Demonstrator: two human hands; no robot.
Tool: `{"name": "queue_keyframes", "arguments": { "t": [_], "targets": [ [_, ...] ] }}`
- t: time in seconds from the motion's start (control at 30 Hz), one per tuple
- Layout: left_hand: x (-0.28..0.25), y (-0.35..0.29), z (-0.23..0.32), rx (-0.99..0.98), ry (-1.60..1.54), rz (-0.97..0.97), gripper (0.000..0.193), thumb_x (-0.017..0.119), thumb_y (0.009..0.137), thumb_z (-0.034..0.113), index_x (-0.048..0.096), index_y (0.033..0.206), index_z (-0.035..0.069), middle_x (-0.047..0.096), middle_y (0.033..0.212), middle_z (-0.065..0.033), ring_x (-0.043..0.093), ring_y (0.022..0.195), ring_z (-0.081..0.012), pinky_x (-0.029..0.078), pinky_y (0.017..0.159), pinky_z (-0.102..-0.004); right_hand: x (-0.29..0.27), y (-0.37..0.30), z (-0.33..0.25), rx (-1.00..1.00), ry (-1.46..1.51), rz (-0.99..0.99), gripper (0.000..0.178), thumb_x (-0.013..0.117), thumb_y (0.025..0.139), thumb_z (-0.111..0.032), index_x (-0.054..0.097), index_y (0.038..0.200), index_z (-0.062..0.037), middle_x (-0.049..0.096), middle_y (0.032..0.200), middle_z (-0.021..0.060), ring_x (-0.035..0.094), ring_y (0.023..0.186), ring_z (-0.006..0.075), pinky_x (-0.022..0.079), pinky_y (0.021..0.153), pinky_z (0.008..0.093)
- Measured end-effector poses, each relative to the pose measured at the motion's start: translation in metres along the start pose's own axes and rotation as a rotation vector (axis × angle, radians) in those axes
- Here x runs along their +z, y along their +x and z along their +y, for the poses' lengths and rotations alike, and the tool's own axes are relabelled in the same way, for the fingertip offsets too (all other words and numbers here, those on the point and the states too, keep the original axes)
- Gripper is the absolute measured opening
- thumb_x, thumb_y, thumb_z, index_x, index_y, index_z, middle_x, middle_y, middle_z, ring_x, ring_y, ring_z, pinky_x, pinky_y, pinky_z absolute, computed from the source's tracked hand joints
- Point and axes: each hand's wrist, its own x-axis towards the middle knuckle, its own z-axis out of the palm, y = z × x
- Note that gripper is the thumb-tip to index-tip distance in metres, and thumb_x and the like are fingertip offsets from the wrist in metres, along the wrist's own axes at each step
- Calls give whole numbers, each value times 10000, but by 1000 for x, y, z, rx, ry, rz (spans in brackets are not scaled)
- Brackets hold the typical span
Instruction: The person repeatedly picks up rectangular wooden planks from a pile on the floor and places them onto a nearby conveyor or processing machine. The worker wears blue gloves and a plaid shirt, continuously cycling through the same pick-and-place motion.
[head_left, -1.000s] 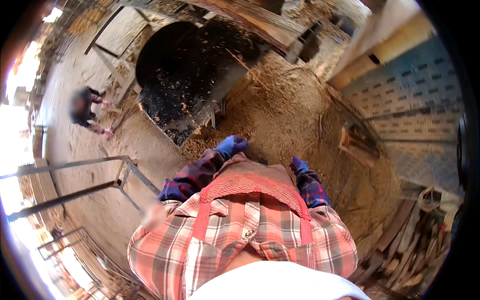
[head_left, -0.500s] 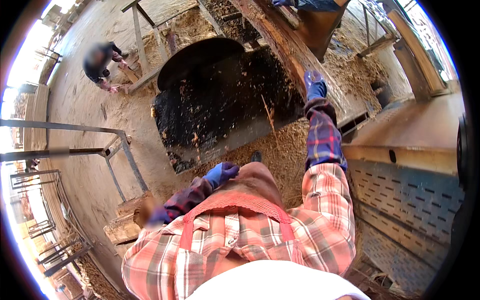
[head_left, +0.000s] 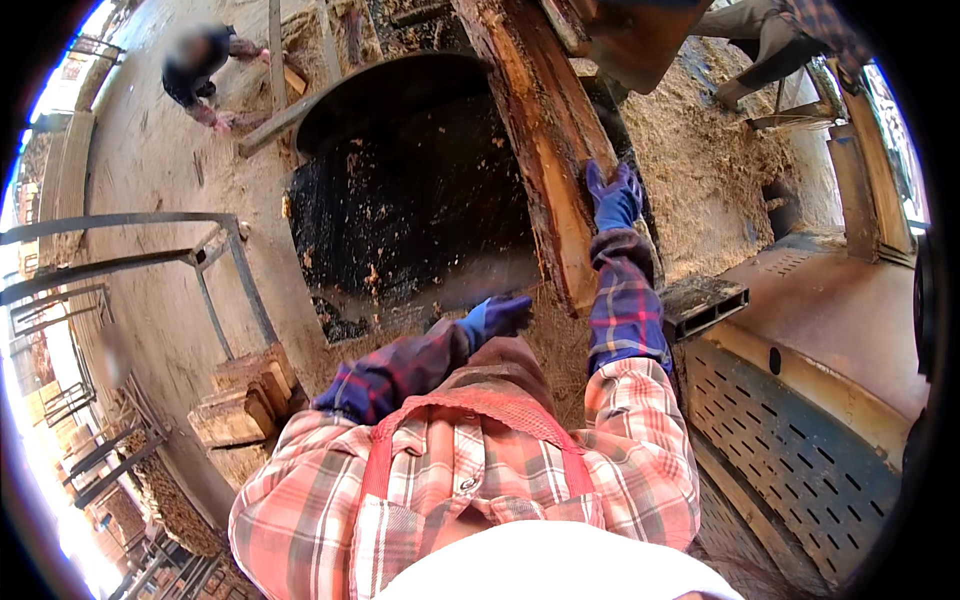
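Blue-gloved right hand (head_left: 614, 197) on plank (head_left: 548, 165), arm outstretched

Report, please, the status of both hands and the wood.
Right hand on rough-edged board, near its right edge. Left hand open, off the board. Chip-strewn black surface beside board.

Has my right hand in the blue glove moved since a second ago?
Yes, forward: judged against the black, chip-strewn tabletop, the blue-gloved right hand went from short of its near edge to beyond it, at the long brown wooden slab.
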Motion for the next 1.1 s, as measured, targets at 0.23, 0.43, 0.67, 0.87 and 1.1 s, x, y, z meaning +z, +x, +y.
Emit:
{"name": "queue_keyframes", "arguments": {
  "t": [0.23, 0.43, 0.67, 0.87, 1.1],
  "targets": [
    [20, 39, 13, -35, -337, 108, 227, 616, 859, 278, 625, 920, 59, 613, 779, -25, 577, 669, -154, 483, 630, -282, -4, -22, -47, -64, 61, -120, 893, 590, 646, -696, 510, 1200, -1, 560, 1129, 209, 512, 1076, 347, 390, 932, 413],
    [-27, -12, 46, -115, -115, 103, 256, 609, 866, 255, 620, 906, 2, 602, 780, -38, 565, 688, -146, 464, 634, -278, 1, -61, -58, -50, 84, -37, 912, 633, 591, -704, 516, 1160, -2, 542, 1148, 215, 515, 1061, 363, 394, 930, 421],
    [-152, -47, 135, 96, -342, 140, 413, 600, 855, 283, 521, 1181, 41, 609, 1060, -96, 578, 980, -256, 447, 918, -399, 22, -95, -118, -17, 565, -828, 789, 553, 707, -709, 636, 949, 37, 633, 880, 214, 585, 865, 314, 421, 776, 415],
    [-172, 20, 123, 147, 418, 137, 379, 562, 838, 214, 580, 1145, -8, 611, 1028, -82, 571, 904, -155, 464, 796, -295, 49, -176, -41, 534, 1230, -569, 428, 598, 834, -370, 645, 948, 39, 646, 877, 169, 610, 825, 229, 454, 768, 310],
    [43, 124, 117, 14, 837, -384, 486, 691, 761, 360, 615, 1046, -26, 631, 886, -67, 567, 764, -156, 457, 675, -290, 7, -269, 55, 1173, 1655, 178, 509, 490, 915, -395, 534, 1171, 43, 580, 1140, 86, 549, 1014, 221, 406, 934, 299]
  ]
}}
